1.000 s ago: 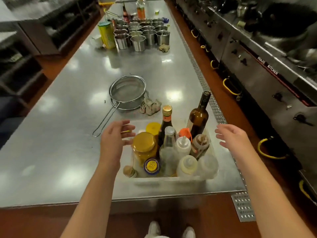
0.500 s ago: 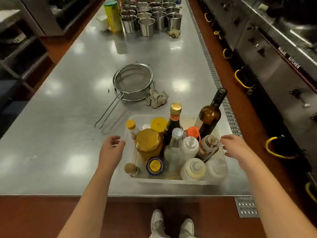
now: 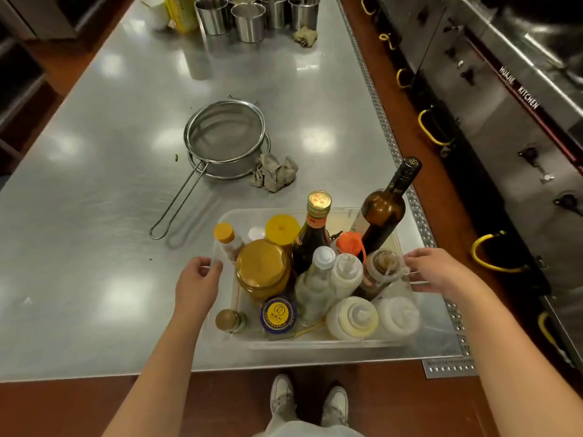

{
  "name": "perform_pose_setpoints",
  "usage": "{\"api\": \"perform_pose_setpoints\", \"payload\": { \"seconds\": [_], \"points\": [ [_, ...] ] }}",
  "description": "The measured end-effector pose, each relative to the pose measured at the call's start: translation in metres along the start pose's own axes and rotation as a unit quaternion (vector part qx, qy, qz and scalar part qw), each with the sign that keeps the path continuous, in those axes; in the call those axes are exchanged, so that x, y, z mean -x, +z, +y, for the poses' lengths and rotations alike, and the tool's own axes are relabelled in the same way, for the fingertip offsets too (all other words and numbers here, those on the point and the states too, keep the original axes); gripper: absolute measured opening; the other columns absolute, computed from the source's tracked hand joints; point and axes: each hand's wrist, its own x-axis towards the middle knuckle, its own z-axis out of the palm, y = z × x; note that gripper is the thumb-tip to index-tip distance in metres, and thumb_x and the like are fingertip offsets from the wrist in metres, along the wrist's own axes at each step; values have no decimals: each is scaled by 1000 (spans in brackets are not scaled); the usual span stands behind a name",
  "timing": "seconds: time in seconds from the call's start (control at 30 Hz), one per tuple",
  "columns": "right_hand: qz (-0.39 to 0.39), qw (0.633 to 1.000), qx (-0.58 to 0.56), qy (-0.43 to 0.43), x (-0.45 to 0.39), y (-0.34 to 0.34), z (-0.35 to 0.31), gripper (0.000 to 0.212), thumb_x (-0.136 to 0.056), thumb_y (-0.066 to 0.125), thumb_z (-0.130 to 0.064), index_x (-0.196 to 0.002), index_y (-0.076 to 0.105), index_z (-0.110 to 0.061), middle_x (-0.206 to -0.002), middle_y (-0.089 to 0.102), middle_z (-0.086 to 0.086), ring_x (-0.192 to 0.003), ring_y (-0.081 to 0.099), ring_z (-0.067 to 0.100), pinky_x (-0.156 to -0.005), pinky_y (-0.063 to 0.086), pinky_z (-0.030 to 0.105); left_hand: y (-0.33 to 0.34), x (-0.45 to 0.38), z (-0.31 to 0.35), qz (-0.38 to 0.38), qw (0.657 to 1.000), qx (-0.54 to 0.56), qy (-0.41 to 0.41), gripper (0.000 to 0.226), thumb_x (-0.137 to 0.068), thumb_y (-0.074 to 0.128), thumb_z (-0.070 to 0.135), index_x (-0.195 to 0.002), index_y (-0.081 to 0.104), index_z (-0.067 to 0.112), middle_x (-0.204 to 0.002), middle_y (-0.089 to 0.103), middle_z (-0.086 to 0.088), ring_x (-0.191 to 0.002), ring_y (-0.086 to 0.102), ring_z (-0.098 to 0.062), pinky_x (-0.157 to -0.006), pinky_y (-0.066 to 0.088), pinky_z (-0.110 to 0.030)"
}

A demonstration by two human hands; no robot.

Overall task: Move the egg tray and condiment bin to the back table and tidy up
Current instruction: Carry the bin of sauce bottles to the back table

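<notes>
A clear plastic condiment bin (image 3: 318,342) stands at the near right corner of the steel table (image 3: 94,216). It is packed with upright containers: a tall brown bottle (image 3: 383,212), a dark bottle with a gold cap (image 3: 310,234), a yellow-lidded jar (image 3: 263,268) and several white squeeze bottles. My left hand (image 3: 197,283) grips the bin's left rim, thumb on the edge. My right hand (image 3: 433,271) grips the right rim. No egg tray is in view.
A wire-mesh strainer (image 3: 224,137) with a long handle lies behind the bin, a crumpled rag (image 3: 274,173) beside it. Several steel cups (image 3: 249,17) and a yellow carton (image 3: 183,11) stand at the far end. A stove line (image 3: 504,105) runs along the right aisle.
Both hands came down from above the bin onto its left and right rims and closed on them. My head moved closer over the bin.
</notes>
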Motion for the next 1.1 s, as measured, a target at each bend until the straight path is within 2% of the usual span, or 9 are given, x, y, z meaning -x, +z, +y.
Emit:
{"api": "perform_pose_setpoints", "payload": {
  "seconds": [0.17,0.37,0.53,0.73,0.87,1.1],
  "points": [
    [-2,1000,30,-4,-11,0,4,9,-97,60,-16,-94,63,-9,-84,66,12,-69,64,21,-47,53,26,1,-4,-1,6,1000,2,9,15,-91,62,36,-85,57,24,-80,63,-10,-66,55,-24,-62,47,-39],
    [3,998,59,3,-18,1,3,9,-96,61,-14,-89,64,-9,-87,66,15,-73,66,26,-53,56,30,2,-2,-2,21,999,21,25,19,-92,62,32,-80,57,17,-71,57,-8,-62,50,-20,-57,44,-38],
    [-10,995,102,-5,-13,3,-5,8,-97,59,-14,-93,64,-9,-89,67,15,-77,69,27,-59,60,33,1,-1,-5,33,999,31,28,20,-92,62,31,-79,57,16,-73,58,-15,-60,48,-20,-56,43,-37],
    [2,994,108,-27,-2,28,-6,15,-99,53,-11,-88,63,-9,-81,63,13,-69,63,24,-49,56,27,-19,9,-25,64,997,15,28,20,-92,62,30,-78,58,16,-71,59,-10,-60,49,-17,-55,40,-31],
    [-2,992,116,-49,7,50,-9,16,-99,54,-11,-85,62,-10,-81,62,13,-69,63,26,-70,60,37,-39,19,-42,90,996,15,15,19,-92,61,28,-78,57,16,-72,59,-10,-59,49,-14,-54,39,-29],
    [-7,975,184,-126,30,99,-24,13,-100,54,-14,-91,63,-11,-86,66,14,-74,63,25,-81,57,42,-82,46,-74,145,988,31,-29,21,-94,60,27,-78,57,14,-68,55,-7,-57,46,-14,-51,35,-28]
  ]
}}
